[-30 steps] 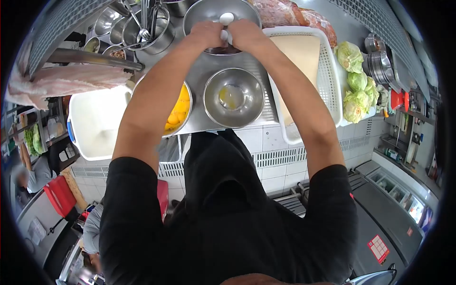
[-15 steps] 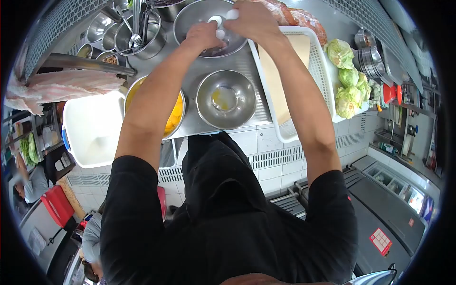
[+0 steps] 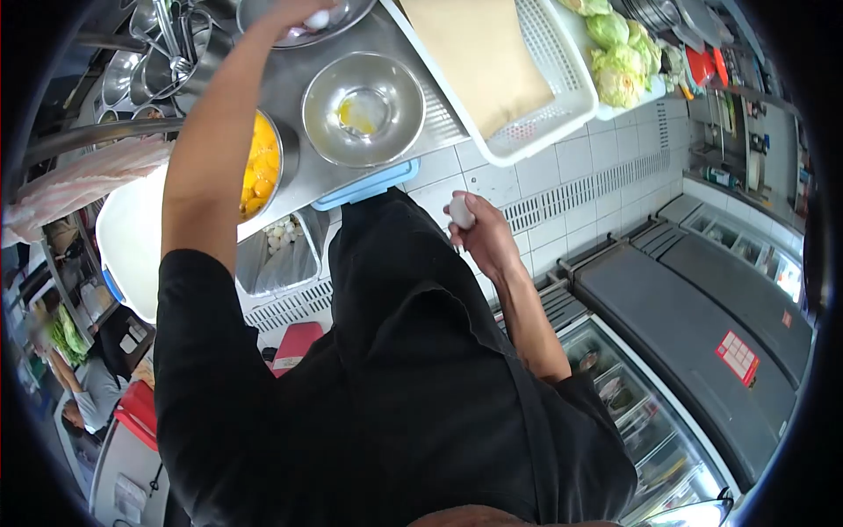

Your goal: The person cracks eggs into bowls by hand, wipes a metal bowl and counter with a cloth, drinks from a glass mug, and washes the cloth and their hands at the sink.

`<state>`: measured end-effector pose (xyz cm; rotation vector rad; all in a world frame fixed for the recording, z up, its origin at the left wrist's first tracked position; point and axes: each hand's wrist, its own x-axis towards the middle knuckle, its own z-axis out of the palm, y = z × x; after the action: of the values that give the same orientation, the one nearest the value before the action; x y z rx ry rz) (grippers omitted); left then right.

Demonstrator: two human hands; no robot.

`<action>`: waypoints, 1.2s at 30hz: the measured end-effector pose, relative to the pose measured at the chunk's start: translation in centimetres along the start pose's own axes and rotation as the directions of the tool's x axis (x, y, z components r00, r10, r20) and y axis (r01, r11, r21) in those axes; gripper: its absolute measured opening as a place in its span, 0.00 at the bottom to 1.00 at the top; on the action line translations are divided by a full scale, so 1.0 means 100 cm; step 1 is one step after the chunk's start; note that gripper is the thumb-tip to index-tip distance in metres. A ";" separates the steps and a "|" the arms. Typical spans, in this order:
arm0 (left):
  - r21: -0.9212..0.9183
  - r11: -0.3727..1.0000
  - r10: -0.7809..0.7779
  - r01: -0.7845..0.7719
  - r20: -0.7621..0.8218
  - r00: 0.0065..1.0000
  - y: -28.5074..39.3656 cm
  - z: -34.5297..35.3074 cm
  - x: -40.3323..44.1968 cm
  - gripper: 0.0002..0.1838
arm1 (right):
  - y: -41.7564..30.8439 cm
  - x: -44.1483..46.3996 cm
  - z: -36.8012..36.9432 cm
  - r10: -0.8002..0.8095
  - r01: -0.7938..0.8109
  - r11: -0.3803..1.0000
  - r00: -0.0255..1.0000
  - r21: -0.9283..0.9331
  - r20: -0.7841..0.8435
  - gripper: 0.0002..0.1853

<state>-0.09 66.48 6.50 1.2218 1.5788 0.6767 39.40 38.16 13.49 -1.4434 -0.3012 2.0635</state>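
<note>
My left hand (image 3: 297, 16) is over the large metal bowl (image 3: 347, 22) at the top edge, its fingers closed on a white egg (image 3: 318, 19). Held low beside my body, over the floor, my right hand (image 3: 483, 230) grips another white egg (image 3: 461, 212). A smaller steel bowl (image 3: 395, 132) on the counter contains a little clear liquid with some yellow. Left of it, many yolks (image 3: 262, 167) fill a metal bowl, partly covered by my left forearm.
A white basket (image 3: 575, 110) holding a beige sheet stands right of the bowls, near lettuces (image 3: 619, 75). Below the counter, a lined bin (image 3: 281, 255) contains small pale pieces. A white tub (image 3: 132, 237) is at the left. Another person (image 3: 97, 391) is at far left.
My right hand has come away from the large bowl, down and toward my body, with an egg. My left hand stays at that bowl. The view has shifted, so the counter sits higher.
</note>
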 end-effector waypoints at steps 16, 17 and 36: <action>-0.870 0.434 0.430 -0.233 -0.027 0.903 0.086 0.012 -0.257 0.12 | 0.034 0.101 0.004 -0.866 0.590 -0.162 0.299 -0.791 0.401 0.27; -0.859 0.443 0.429 -0.255 -0.046 0.902 0.084 0.016 -0.267 0.11 | 0.034 0.099 0.004 -0.862 0.613 -0.095 0.344 -0.784 0.373 0.27; -0.452 0.877 0.099 -0.163 -0.162 0.982 0.077 0.050 -0.286 0.15 | -0.094 0.018 0.142 -0.095 0.201 0.973 0.798 -0.115 0.594 0.19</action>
<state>7.59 41.77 21.67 0.9400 1.3379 1.1731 29.26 48.81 22.30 -0.7879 -0.8351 2.3484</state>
